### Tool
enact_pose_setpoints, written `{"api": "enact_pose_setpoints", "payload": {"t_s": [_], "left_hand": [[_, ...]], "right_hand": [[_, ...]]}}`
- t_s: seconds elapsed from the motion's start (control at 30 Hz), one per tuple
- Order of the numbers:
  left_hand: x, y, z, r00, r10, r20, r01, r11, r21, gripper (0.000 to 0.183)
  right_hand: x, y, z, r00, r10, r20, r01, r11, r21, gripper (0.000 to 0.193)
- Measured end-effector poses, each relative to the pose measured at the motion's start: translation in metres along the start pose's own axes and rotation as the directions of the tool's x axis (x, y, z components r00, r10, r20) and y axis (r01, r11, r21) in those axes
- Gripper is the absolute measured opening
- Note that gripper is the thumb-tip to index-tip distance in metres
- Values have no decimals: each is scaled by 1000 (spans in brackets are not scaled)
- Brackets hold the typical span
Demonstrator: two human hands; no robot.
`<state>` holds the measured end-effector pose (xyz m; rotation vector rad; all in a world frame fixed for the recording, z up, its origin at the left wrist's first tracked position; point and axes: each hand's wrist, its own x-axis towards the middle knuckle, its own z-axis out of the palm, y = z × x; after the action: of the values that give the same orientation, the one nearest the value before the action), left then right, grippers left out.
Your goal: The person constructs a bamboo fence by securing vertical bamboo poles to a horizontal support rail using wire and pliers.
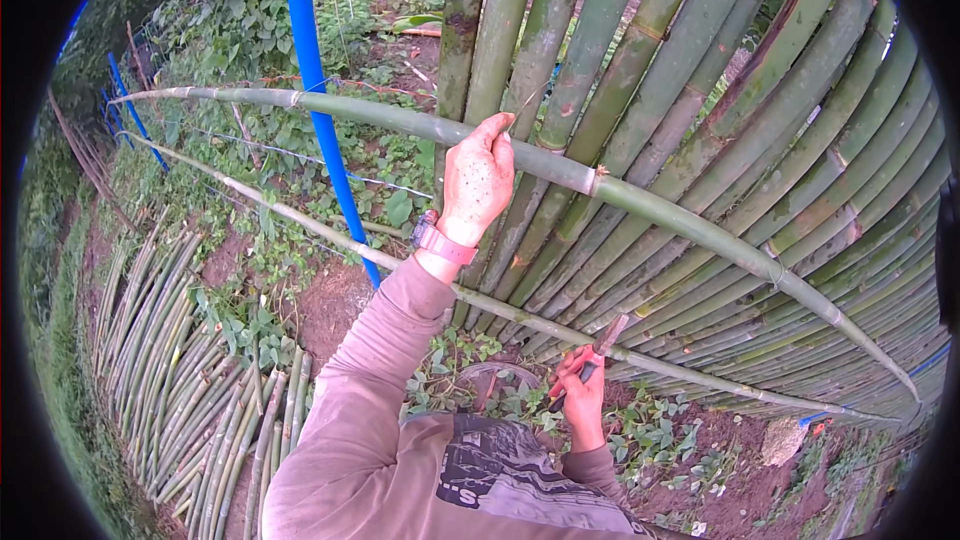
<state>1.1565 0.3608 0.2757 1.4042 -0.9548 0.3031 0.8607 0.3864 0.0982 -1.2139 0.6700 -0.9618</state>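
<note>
My left hand (478,180), with a pink watch on its wrist, lies across the upper horizontal bamboo pole (400,120). Its thumb and fingers are pinched together at the pole's top edge, where a thin wire-like strand (527,106) sticks out. Lower down and to the right, my right hand (580,395) is closed around the handles of pliers (609,337). The jaws of the pliers point up, just in front of the lower horizontal pole (530,319). Behind both poles stands a row of upright green bamboo poles (620,70), set close together.
A blue post (318,70) rises left of the bamboo row and crosses behind the upper pole. Many cut bamboo lengths (190,380) lie on the ground at lower left. Leafy vines (235,10) grow at the upper left, and a pale rock (783,440) sits at lower right.
</note>
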Motion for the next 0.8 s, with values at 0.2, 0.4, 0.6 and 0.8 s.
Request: {"api": "enact_pose_setpoints", "payload": {"t_s": [0.2,0.4,0.6,0.8], "left_hand": [[-7,1,6,984,156,-91,-154,988,22,28],[-21,-14,17,996,37,-78,-36,999,16,28],[6,9,13,1000,-8,-22,9,1000,15,26],[36,18,3,977,118,179,-171,934,315,35]], "right_hand": [[3,5,12,996,23,81,-24,1000,4,34],[1,9,12,991,39,131,-37,999,-21,36],[-2,21,4,995,42,89,-37,997,-64,36],[-6,24,8,988,102,114,-93,992,-84,38]]}}
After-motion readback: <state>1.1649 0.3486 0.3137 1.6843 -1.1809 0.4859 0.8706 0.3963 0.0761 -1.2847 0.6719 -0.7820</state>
